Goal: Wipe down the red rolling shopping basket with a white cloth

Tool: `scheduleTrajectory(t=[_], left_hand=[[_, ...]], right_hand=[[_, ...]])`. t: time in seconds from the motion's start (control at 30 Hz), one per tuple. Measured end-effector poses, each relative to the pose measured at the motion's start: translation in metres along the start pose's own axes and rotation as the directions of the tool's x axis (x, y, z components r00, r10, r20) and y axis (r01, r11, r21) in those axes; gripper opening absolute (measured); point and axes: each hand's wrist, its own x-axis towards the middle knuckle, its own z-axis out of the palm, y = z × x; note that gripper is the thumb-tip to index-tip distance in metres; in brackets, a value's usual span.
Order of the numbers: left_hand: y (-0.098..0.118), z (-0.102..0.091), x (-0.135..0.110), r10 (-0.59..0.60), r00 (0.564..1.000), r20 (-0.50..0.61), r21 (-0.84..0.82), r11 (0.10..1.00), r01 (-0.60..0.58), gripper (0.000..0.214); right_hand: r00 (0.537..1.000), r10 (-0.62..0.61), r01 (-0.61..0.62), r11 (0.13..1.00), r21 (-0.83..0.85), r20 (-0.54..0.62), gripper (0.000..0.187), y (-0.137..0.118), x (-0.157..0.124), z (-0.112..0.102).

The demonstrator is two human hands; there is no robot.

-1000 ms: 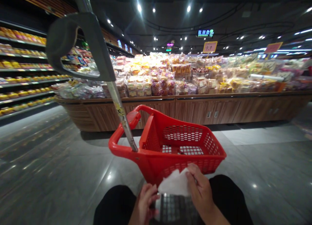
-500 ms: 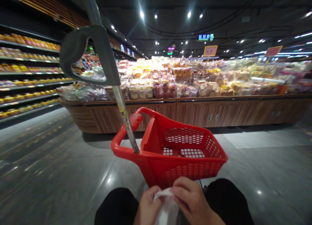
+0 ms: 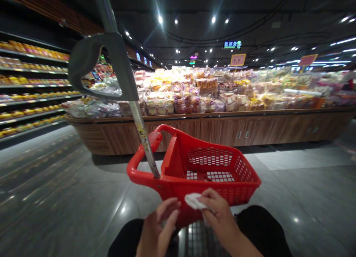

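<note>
Between the thumb and fingers of my right hand (image 3: 218, 207) is a crumpled, thin white sheet (image 3: 194, 201); whether it is tissue or plastic I cannot tell. Its loose end points left, toward my left hand (image 3: 164, 221). That hand is apart from the sheet, holding nothing, with its fingers curved and the thumb separated from them. Both hands are low in the view, in front of the near wall of a red shopping basket cart (image 3: 167, 179). Only a small dark item shows on the basket's perforated floor.
A grey pull handle (image 3: 126, 68) on a metal pole rises from the cart's left end. Behind stands a wooden display counter (image 3: 178, 136) piled with packaged baked goods (image 3: 186, 97). Stocked shelves (image 3: 33, 81) line the left. My dark-clothed knees (image 3: 261, 229) flank the hands.
Both hands were together on the white sheet. My left hand has let go and moved left, while the right has lifted the sheet slightly. The cart looks unmoved.
</note>
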Motion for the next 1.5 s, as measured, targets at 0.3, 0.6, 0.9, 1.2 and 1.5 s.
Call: scheduleTrajectory(t=[0.3, 0.6, 0.9, 1.2, 1.5], left_hand=[[0.012, -0.045, 0.074, 0.734, 0.676, -0.068, 0.902, 0.335, -0.273, 0.037], [0.011, -0.041, 0.079, 0.653, 0.757, -0.028, 0.950, 0.254, -0.184, 0.018], [0.012, -0.048, 0.085, 0.620, 0.785, -0.016, 0.955, 0.241, -0.171, 0.024], [0.009, -0.051, 0.091, 0.640, 0.769, 0.006, 0.981, 0.147, -0.130, 0.026], [0.011, -0.063, 0.092, 0.489, 0.863, 0.128, 0.987, 0.020, -0.157, 0.039]], right_hand=[[0.918, -0.389, 0.384, 0.825, -0.415, 0.077, 0.042, 0.047, 0.044, 0.024], [0.903, -0.417, 0.429, 0.853, -0.297, 0.105, 0.039, 0.052, 0.051, 0.036], [0.919, -0.330, 0.387, 0.860, -0.334, 0.217, 0.040, 0.058, 0.047, 0.012], [0.920, -0.367, 0.392, 0.850, -0.352, 0.138, 0.047, 0.015, 0.074, 0.058], [0.990, -0.130, 0.065, 0.788, -0.612, -0.062, 0.055, 0.064, 0.015, 0.024]])
